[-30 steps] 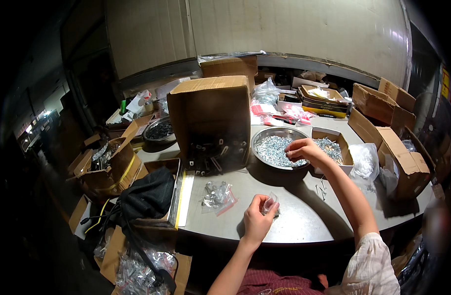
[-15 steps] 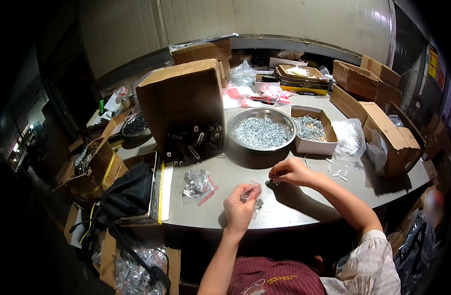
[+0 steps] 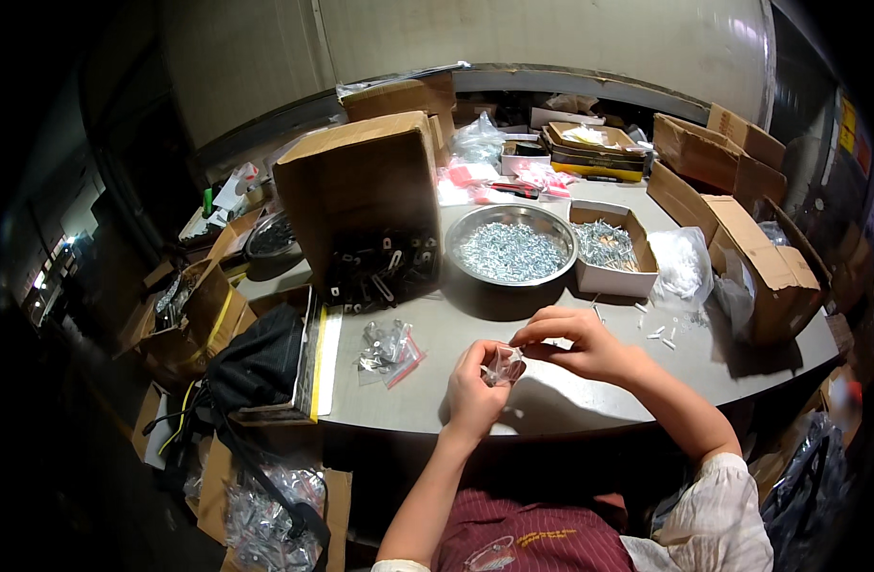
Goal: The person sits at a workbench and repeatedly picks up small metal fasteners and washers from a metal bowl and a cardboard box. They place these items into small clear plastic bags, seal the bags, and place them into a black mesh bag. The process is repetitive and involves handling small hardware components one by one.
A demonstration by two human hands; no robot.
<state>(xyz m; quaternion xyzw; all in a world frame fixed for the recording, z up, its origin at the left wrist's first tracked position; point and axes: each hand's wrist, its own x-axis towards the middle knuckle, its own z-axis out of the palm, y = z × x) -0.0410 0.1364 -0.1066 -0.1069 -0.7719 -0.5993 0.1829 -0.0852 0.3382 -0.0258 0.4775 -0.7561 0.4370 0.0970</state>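
Note:
My left hand is closed round a small clear plastic bag near the table's front edge. The fingers of my right hand are pinched together at the bag's opening. Whatever they hold is too small to make out. To the left lies a clear zip bag with metal parts inside and a red strip along its edge. Beyond my hands stands a round steel bowl full of small silver metal pieces. Beside it, a white box holds long thin screws or nails.
An upended cardboard box with dark metal parts stands at the left. White plastic plugs lie loose near a bag of white pieces. More cardboard boxes line the right. Below left, a carton holds filled bags.
My right hand has come from the tabletop to the small bag in my left hand. My left hand has shifted slightly right and up. The two hands now meet.

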